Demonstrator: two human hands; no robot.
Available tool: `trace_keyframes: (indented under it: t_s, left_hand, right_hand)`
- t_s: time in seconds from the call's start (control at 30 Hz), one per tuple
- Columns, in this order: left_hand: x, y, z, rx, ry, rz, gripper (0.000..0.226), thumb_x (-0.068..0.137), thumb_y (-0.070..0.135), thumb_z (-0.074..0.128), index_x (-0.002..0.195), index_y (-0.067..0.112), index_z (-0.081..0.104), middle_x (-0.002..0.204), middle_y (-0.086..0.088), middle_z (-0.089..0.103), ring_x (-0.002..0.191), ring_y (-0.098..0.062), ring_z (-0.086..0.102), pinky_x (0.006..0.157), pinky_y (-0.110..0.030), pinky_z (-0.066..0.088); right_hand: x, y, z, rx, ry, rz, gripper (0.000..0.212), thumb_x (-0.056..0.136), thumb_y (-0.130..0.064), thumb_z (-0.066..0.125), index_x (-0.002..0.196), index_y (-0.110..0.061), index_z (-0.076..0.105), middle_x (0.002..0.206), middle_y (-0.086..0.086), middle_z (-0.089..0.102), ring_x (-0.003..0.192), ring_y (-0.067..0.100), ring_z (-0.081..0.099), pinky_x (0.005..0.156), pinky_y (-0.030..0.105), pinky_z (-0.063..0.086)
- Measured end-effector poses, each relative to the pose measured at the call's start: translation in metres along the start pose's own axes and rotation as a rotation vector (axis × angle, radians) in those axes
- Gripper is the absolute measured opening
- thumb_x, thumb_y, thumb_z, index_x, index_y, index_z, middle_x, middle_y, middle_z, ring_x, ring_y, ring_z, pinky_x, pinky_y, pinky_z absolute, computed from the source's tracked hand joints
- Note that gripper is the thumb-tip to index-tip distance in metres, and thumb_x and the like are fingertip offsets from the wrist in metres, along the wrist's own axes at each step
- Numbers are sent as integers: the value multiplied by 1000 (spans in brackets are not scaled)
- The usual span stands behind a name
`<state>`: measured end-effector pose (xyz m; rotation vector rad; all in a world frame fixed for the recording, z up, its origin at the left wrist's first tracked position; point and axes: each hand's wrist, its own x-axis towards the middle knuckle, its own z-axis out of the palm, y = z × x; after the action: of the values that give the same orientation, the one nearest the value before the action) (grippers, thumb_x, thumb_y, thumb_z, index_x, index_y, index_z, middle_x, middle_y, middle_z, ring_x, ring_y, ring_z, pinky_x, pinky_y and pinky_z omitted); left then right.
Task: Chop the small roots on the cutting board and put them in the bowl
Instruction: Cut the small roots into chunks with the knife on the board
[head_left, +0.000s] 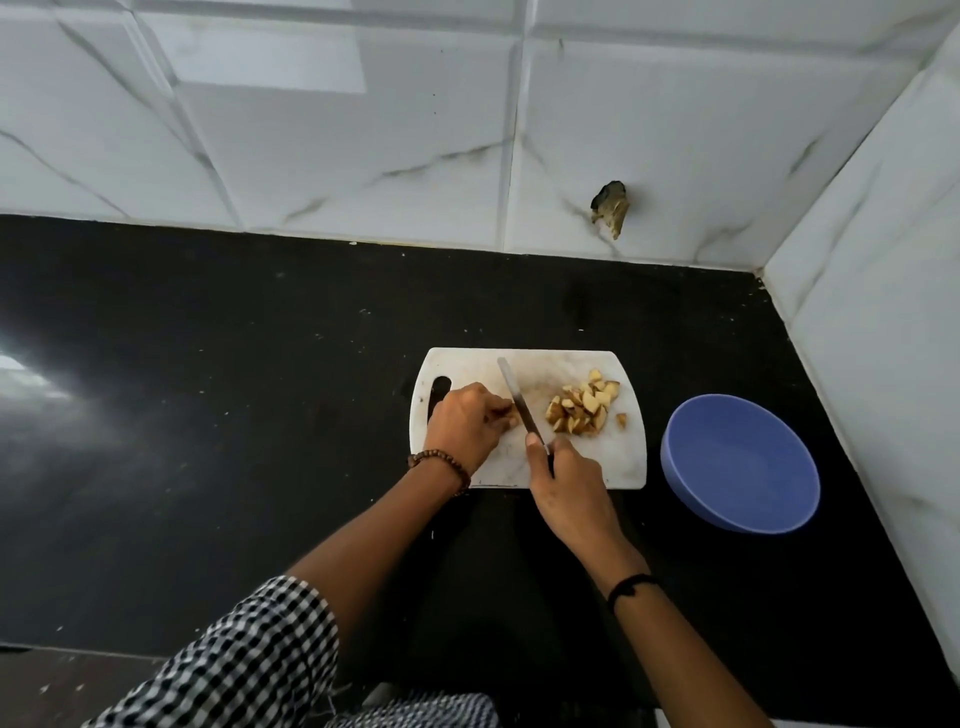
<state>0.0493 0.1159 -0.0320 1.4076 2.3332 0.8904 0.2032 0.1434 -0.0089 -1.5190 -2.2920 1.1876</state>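
Tan chopped root pieces lie heaped right of centre on the white plastic cutting board. The left hand pinches a remaining small root in its grip. The right hand has its grip wrapped round the steel knife. The round blue bowl, at right, holds nothing yet.

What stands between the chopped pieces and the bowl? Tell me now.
Nothing visible. The pieces lie on the board's right part; the bowl stands on the counter right of the board, with only bare board and counter between. The knife is left of the pile.
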Motion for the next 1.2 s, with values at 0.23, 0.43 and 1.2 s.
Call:
trace_keyframes:
  t_s: [0.23, 0.43, 1.2]
  left_hand:
    - [-4, 7, -1, 62, 4, -12, 24, 89, 28, 65, 107, 13, 72, 98, 0, 66, 84, -14, 62, 77, -30, 54]
    - [0, 6, -1, 102, -44, -3, 24, 90, 25, 64, 108, 12, 71, 97, 0, 65, 85, -14, 61, 77, -30, 55]
    - [4, 3, -9, 129, -98, 55, 19, 92, 21, 59, 101, 11, 72, 98, -6, 63, 86, -25, 62, 73, -36, 53]
  right_hand:
    - [-8, -4, 4, -113, 15, -26, 42, 105, -49, 28, 105, -14, 52, 93, 5, 62, 81, 19, 65, 75, 42, 59]
    - [-10, -7, 7, -119, 20, -8, 44, 105, -49, 26, 103, -14, 52, 92, 5, 61, 81, 20, 64, 75, 43, 58]
    - [13, -33, 17, -309, -81, 129, 44, 106, -46, 23, 116, -12, 49, 110, 11, 58, 98, 29, 60, 83, 43, 53]
